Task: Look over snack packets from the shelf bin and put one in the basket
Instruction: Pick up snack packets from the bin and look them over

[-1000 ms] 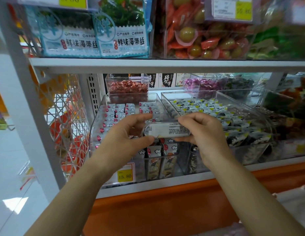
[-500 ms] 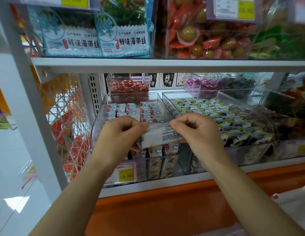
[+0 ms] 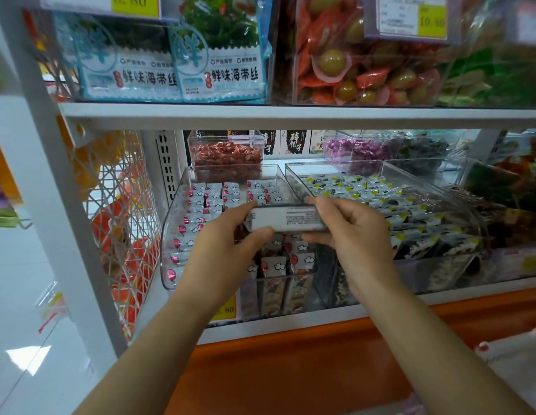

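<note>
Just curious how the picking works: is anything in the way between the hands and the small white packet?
Nothing visible. The left hand and right hand pinch the small white rectangular packet by its ends, in front of the clear plastic bin of red-and-white packets. No basket is in view.

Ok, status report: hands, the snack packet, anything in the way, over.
Both busy: left hand and right hand pinch the snack packet by its ends. Packet held over the clear bin, printed text up. Nothing blocking; basket not in view.
</note>
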A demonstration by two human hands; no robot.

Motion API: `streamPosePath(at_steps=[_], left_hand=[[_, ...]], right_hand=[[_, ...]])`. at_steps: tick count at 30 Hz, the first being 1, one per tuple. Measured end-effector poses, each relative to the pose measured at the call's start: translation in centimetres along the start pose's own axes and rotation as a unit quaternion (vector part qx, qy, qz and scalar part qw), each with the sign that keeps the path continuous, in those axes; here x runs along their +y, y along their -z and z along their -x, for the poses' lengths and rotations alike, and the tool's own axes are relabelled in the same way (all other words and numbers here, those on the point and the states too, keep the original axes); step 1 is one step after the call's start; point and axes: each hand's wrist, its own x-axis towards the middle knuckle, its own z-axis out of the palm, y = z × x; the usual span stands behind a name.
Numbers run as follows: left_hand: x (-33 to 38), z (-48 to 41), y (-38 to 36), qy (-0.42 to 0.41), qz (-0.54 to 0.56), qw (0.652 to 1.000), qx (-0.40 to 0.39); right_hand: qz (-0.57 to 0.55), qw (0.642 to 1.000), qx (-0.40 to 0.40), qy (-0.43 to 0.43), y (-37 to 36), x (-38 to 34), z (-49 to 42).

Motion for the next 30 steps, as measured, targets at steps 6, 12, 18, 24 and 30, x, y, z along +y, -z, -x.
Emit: streamPosePath(at_steps=[6, 12, 18, 24, 30], left_hand=[[-0.5, -0.8, -0.3, 0.018, 0.089, 0.996, 0.022], [-2.4, -1.7, -1.3, -0.037, -0.309, 0.949, -0.044], [-3.3, -1.9, -2.2, -0.035, -0.358, 0.931, -0.059], [-3.6, -2.0, -1.6, -0.05, -0.311, 0.949, -0.017], [-3.5, -1.7, -1.8, -0.071, -0.3, 0.951, 0.014]], right_hand=[[0.061, 0.995, -0.059, 0.061, -0.1, 0.0, 0.0], [0.128, 0.987, 0.064, 0.073, 1.3, 0.2, -0.9], [0.141, 0.986, 0.077, 0.05, 1.1, 0.9, -1.5], [0.291, 0.947, -0.043, 0.126, -0.1, 0.5, -2.4], [0.538, 0.8, -0.186, 0.189, -2.2, 0.5, -3.5]])
